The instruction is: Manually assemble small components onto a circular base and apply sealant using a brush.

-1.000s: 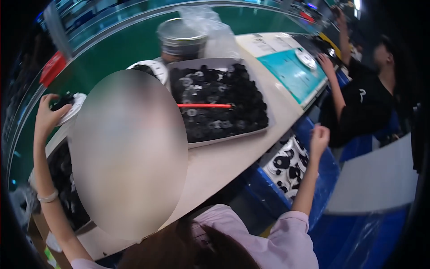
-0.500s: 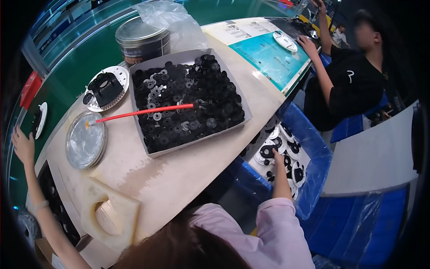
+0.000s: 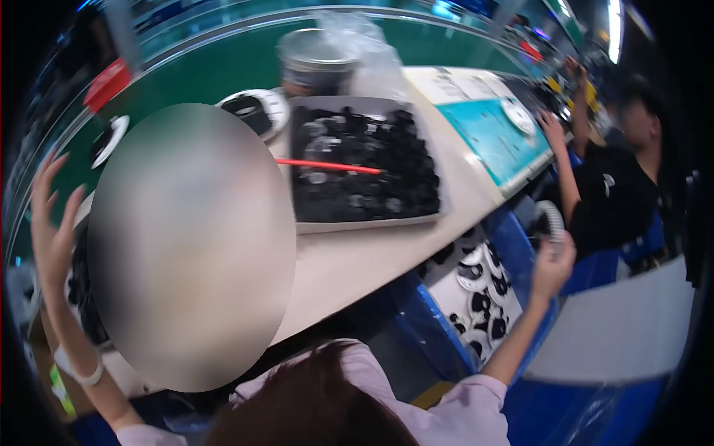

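Note:
My right hand (image 3: 553,269) is closed on a white toothed disc (image 3: 552,217), seen nearly edge-on, with a dark part on its left side. It is raised over the right edge of a blue plastic-lined bin (image 3: 439,323), which holds several white discs with black parts (image 3: 482,301). At the far left my left hand (image 3: 53,234) is open, fingers spread, with nothing in it. Nearest to it is another white disc with a black part (image 3: 111,141) on the green surface. A blurred oval hides the table beside my left arm.
A shallow box (image 3: 372,225) full of small black rings stands on the table (image 3: 327,279), a red-handled stick (image 3: 335,167) across it. Behind are a metal can (image 3: 316,63), clear plastic and another white disc (image 3: 280,111). A co-worker (image 3: 610,193) sits at the right by a turquoise mat (image 3: 491,137).
My right hand has come up out of the bin toward the right, lifting a disc. My left hand has risen slightly with its fingers spread. The view has shifted.

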Demonstrator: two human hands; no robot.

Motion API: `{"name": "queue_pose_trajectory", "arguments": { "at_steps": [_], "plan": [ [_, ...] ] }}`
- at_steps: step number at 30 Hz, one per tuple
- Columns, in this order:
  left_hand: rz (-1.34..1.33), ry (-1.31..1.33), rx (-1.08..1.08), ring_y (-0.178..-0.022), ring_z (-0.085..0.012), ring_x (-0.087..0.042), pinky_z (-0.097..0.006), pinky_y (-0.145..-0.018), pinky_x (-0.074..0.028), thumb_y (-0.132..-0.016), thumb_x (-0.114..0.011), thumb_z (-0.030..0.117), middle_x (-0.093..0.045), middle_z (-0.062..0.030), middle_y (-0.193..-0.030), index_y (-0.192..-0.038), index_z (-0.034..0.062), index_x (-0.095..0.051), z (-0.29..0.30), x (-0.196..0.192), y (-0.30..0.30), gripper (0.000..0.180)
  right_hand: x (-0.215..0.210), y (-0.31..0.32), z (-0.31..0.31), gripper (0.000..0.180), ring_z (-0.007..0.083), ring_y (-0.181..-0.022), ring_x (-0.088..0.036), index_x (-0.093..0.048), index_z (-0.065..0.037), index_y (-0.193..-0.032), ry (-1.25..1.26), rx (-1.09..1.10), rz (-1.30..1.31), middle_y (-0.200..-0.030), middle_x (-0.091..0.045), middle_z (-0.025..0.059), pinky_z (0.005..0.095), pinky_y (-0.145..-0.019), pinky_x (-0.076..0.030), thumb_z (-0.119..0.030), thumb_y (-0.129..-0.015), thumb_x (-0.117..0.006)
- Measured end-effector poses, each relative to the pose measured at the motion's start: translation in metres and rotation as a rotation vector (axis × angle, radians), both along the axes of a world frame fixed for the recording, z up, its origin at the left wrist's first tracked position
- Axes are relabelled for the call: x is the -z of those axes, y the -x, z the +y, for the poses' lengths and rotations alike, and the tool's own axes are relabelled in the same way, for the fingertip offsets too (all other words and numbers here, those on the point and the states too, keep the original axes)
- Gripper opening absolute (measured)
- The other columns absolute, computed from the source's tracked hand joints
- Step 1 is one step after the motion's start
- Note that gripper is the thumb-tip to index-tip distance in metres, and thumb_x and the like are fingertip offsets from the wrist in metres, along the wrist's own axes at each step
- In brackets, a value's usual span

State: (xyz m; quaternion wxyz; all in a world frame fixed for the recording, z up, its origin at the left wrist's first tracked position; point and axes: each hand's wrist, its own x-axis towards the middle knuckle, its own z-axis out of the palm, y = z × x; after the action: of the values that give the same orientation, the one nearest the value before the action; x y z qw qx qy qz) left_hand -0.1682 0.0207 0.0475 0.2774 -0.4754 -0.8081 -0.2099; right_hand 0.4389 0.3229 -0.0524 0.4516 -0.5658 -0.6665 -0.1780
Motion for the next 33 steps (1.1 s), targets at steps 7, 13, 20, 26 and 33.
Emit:
{"name": "queue_pose_trajectory", "arguments": {
  "at_steps": [7, 13, 20, 26, 33],
  "plan": [
    [-0.734, -0.037, 0.753, -0.095, -0.0205, -0.056, -0.031, -0.081, -0.046, -0.064, -0.074, 0.016, -0.054, -0.0095, -0.114, -0.118, 0.0041, -0.047, 0.039, -0.023, -0.15, 0.062, -0.142, 0.171, -0.075, 0.043, 0.0225, -0.09, -0.055, -0.057, 0.008, -0.099, 0.271, -1.227, 0.018, -0.099, -0.058, 0.0166, 0.031, -0.084, -0.039, -0.007, -0.06, -0.062],
    [-1.367, -0.223, 0.743, -0.09, -0.0168, -0.058, -0.026, -0.08, -0.045, -0.071, -0.071, 0.015, -0.058, -0.0104, -0.103, -0.118, 0.0007, -0.046, 0.008, 0.006, -0.168, 0.055, -0.145, 0.354, -0.129, 0.028, 0.0156, -0.086, -0.056, -0.061, 0.0, -0.1, 1.056, -1.811, -0.385, -0.092, -0.061, 0.0063, 0.0258, -0.078, -0.042, -0.012, -0.074, -0.065],
    [-1.806, -0.931, 0.463, -0.099, -0.0146, -0.053, -0.028, -0.086, -0.044, -0.082, -0.058, 0.008, -0.054, -0.0097, -0.108, -0.118, -0.0022, -0.04, -0.032, 0.051, -0.169, 0.042, -0.063, 0.372, -0.135, 0.044, 0.0083, -0.073, -0.053, -0.038, -0.004, -0.126, 1.241, -1.774, -0.002, -0.087, -0.056, 0.0047, 0.0216, -0.062, -0.043, -0.016, -0.086, -0.052],
    [-0.729, -0.295, 0.322, -0.125, -0.0365, -0.027, -0.041, -0.102, -0.023, -0.077, -0.06, 0.013, -0.031, -0.0212, -0.133, -0.129, -0.0021, -0.031, -0.056, 0.069, -0.17, 0.062, -0.036, 0.362, -0.136, 0.027, 0.0088, -0.05, -0.053, -0.054, -0.005, -0.112, 1.187, -1.609, -0.174, -0.066, -0.057, 0.0043, 0.0218, -0.044, -0.041, -0.012, -0.086, -0.051],
    [-0.495, -0.074, 0.314, -0.116, -0.0391, -0.04, -0.043, -0.093, -0.037, -0.068, -0.071, 0.027, -0.05, -0.016, -0.12, -0.117, -0.0016, -0.049, -0.041, 0.06, -0.175, 0.061, -0.035, 0.352, -0.149, 0.019, 0.0196, -0.045, -0.054, -0.061, -0.006, -0.1, 0.55, -1.448, -0.348, -0.056, -0.055, 0.0134, 0.0292, -0.045, -0.041, -0.011, -0.082, -0.057]
  ]
}}
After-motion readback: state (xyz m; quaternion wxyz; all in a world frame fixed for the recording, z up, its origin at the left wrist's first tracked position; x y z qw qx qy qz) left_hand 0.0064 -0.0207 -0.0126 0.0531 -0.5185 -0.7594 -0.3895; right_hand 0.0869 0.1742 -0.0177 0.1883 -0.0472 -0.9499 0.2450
